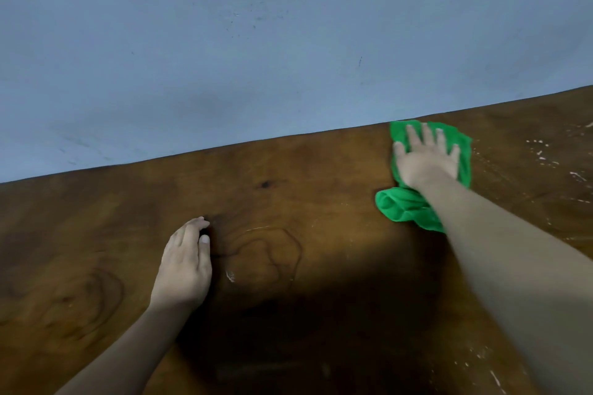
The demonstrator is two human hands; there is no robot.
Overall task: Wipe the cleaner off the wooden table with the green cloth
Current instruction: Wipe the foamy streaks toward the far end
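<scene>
We press our right hand (425, 162), fingers (414, 138) spread flat, on the green cloth (402, 207) at the table's (288, 202) far edge; our left hand (184, 266) rests nearer, fingers loosely curled, holding nothing.

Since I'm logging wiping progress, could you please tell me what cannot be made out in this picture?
Head view only:
- Wooden table under the green cloth: covered by cloth and right hand.
- Table near the person: in dark shadow, so residue there is unreadable.
- White streaks: run to the right edge, extent cut off.
- Left hand palm: faces down.
</scene>
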